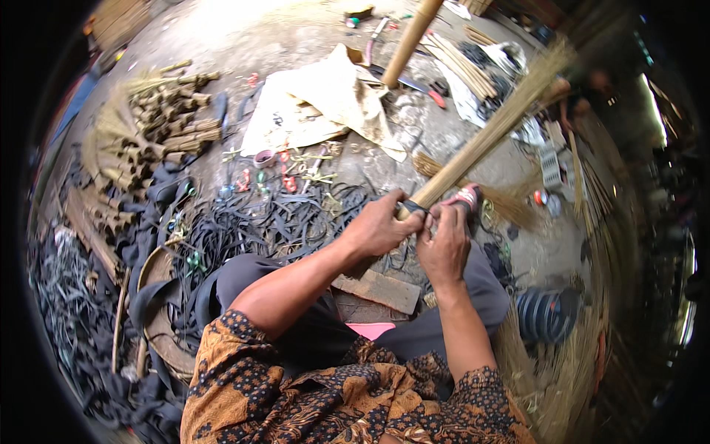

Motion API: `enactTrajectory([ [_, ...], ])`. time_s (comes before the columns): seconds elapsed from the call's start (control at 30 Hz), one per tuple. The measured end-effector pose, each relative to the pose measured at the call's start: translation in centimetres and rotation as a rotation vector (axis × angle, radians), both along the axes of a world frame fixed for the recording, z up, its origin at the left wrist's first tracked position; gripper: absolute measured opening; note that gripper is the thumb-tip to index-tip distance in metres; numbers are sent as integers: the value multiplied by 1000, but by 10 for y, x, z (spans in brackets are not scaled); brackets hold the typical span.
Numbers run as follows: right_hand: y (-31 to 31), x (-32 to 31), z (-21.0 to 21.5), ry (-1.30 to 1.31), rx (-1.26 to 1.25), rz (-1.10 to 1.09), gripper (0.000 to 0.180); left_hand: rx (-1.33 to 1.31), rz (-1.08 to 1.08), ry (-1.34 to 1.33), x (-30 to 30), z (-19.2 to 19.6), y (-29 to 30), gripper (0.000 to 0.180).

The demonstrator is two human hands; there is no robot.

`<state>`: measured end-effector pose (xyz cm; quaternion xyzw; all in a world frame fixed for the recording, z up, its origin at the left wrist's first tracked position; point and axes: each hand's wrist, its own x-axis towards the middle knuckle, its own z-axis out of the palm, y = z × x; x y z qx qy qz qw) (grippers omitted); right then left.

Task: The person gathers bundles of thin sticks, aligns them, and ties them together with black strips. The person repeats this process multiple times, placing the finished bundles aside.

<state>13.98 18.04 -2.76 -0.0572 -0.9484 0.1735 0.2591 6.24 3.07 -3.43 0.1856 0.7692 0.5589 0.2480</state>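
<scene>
A long bundle of thin straw-coloured broom bristles (pixel 473 154) slants up to the far right, its butt end toward me. My left hand (pixel 379 226) is closed round that butt end. A black strip (pixel 415 207), rubber-like, goes round the bundle just beside my left fingers. My right hand (pixel 446 244) is closed close by, its fingertips pinching at the strip. The two hands nearly touch, and the strip's far end is hidden behind them. Below them a wooden board (pixel 381 291) lies between my crossed legs.
Loose black strips (pixel 259 229) heap up in front and at left, around a round woven tray (pixel 159 314). More tied bundles (pixel 177 126) are stacked at far left. A pale cloth (pixel 318 100), a red-handled knife (pixel 425 92) and a wooden post (pixel 410 44) are ahead. At right stands a dark coil (pixel 546 314).
</scene>
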Motion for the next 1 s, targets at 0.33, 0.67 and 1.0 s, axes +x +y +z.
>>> enactTrajectory([
  [0.33,27,25,2,-231,-794,406,42,533,38,-31,17,6,12,41],
  [0.67,-11,73,-23,-679,-1437,477,31,764,44,-572,-3,36,28,29],
  [1.0,59,97,-98,-616,-1089,629,57,604,56,-282,11,68,42,29],
])
